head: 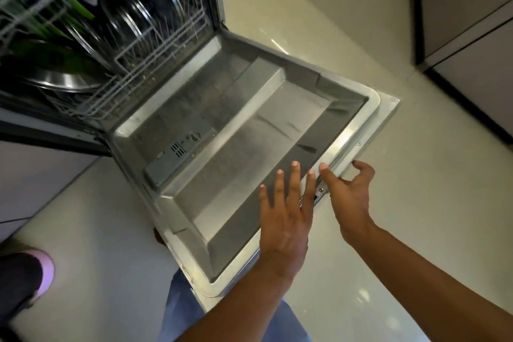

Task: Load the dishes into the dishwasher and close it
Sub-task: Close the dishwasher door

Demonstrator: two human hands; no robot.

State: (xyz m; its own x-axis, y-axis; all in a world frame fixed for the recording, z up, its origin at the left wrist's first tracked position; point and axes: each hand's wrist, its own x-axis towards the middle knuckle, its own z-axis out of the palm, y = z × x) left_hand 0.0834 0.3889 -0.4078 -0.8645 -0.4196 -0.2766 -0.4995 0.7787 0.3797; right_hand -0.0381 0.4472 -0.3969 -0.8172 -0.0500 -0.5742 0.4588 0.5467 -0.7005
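Observation:
The dishwasher door [244, 130] hangs open and lies flat, its steel inner face up. Behind it, the white lower rack [155, 44] is pushed inside and holds steel plates [133, 16], a steel bowl [58, 80] and green items [80, 8]. My left hand [283, 216] hovers flat over the door's front edge, fingers spread, holding nothing. Just to its right, my right hand [349, 191] curls at that same edge with its fingers apart, the thumb near the rim. Whether either hand touches the door is unclear.
A grey detergent dispenser [177, 153] sits in the door's inner face. Pale glossy floor [388, 244] surrounds the door. Grey cabinets [472, 22] with a dark plinth stand at the right. My slippered foot [30, 277] is at the lower left, my blue trouser leg [183, 311] under the door.

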